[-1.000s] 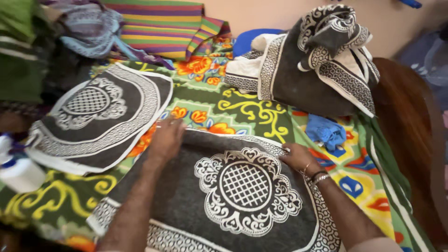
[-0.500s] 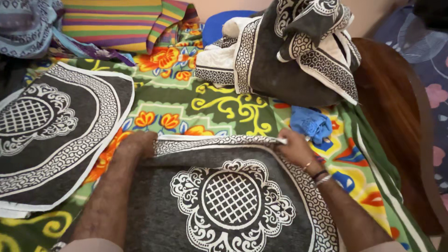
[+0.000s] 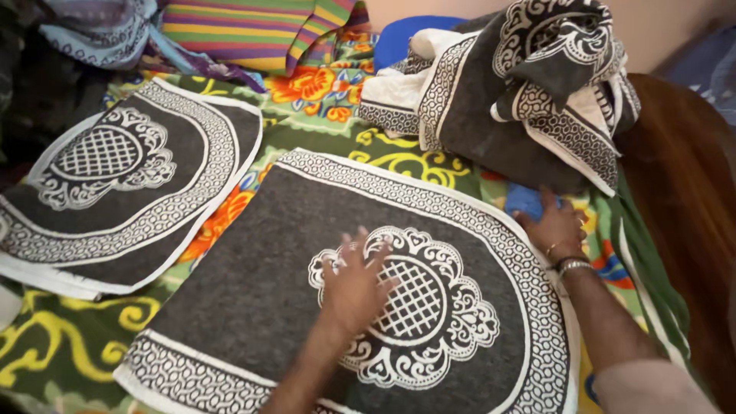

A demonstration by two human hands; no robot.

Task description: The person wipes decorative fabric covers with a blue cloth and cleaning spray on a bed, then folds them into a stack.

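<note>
A dark grey mat (image 3: 261, 268) with a white patterned border and a white lattice medallion lies spread flat in front of me. My left hand (image 3: 354, 284) rests palm down on the medallion with fingers apart. My right hand (image 3: 553, 228), with bangles at the wrist, presses flat at the mat's right edge, over a crumpled blue cloth (image 3: 526, 201). A second mat (image 3: 130, 192) of the same pattern lies flat to the left.
A heap of folded grey and white mats (image 3: 521, 100) sits at the back right. A green floral bedsheet (image 3: 322, 92) covers the surface, with striped cloth (image 3: 245, 31) at the back. A brown wooden edge (image 3: 682, 192) runs along the right.
The near mat was unfolded and now lies fully flat. My left hand moved from its far edge to the medallion, and my right hand slid to the right edge.
</note>
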